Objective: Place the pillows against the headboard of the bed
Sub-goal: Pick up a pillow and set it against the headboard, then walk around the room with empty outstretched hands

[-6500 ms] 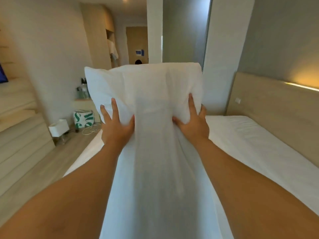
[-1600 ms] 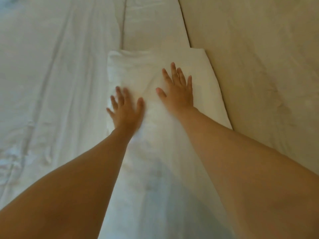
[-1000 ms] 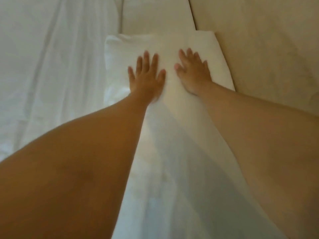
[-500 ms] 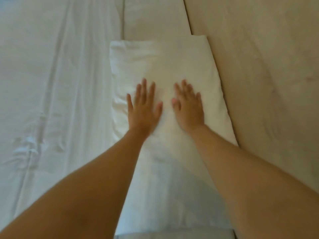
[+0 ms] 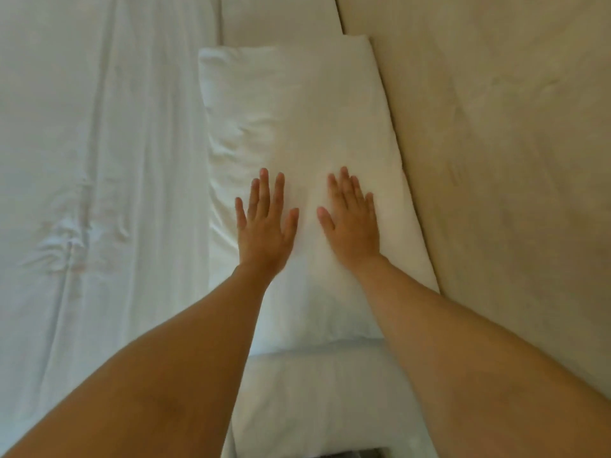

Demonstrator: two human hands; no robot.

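Note:
A white pillow (image 5: 297, 127) lies flat on the bed, its long right edge against the beige headboard (image 5: 496, 160). My left hand (image 5: 266, 226) and my right hand (image 5: 352, 223) rest palm down on the pillow's near half, fingers spread, holding nothing. A second white pillow (image 5: 317, 398) lies nearer to me, between my forearms, also along the headboard; my arms hide part of it.
The white bed sheet (image 5: 99, 193) stretches out to the left of the pillows, creased in long folds. Beyond the far pillow shows a strip of mattress (image 5: 277, 18) beside the headboard. A dark object (image 5: 350, 454) peeks in at the bottom edge.
Both hands have slid back toward me along the pillow, from its far end to its near half. The second pillow's end has come into view below.

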